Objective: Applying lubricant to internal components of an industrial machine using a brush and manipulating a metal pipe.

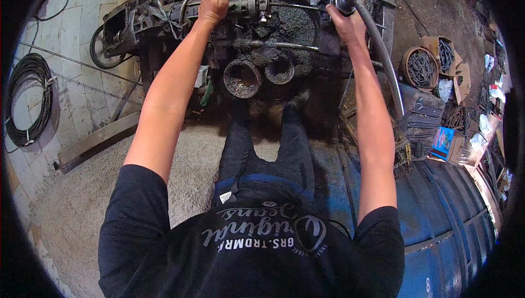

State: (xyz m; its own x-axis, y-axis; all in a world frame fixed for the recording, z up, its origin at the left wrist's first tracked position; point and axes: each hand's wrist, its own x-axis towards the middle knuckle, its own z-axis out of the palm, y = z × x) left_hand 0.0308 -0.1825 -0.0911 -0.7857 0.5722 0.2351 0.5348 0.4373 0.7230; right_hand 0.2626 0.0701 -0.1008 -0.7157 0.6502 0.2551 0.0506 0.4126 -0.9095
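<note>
Machine: a greasy machine (219, 41) lies on the far side, directly in front of the person, its long axis running left to right.
Shaft: the shaft assembly (239, 6) follows that same axis, between the hands and just right of the left one, which is nearer.
Left hand: the left hand (213, 1) is over the machine's far left part, fingers mostly extended and loosely spread; whether they press on metal I cannot tell.
Right hand: the right hand (348, 24) appears curled round a dark cylinder (344, 5), thumb along its left side; the other fingers are partly hidden.
Bar: a curved metal bar (378, 41) passes just right of the right hand, slanting from far to near.
Trough: between the hands, heaped with dark grit (295, 22).
Cups: the larger round cup (227, 82), near and left, holds grit; the smaller cup (291, 72), beside it on the right, is dark inside.
Right-side containers: a round basket (405, 67) holds coiled wire (420, 67); an open cardboard box (463, 82) beside it holds dark coils (445, 54).
Left floor: a black cable coil (15, 98).
Near right: a blue drum (437, 205).
</note>
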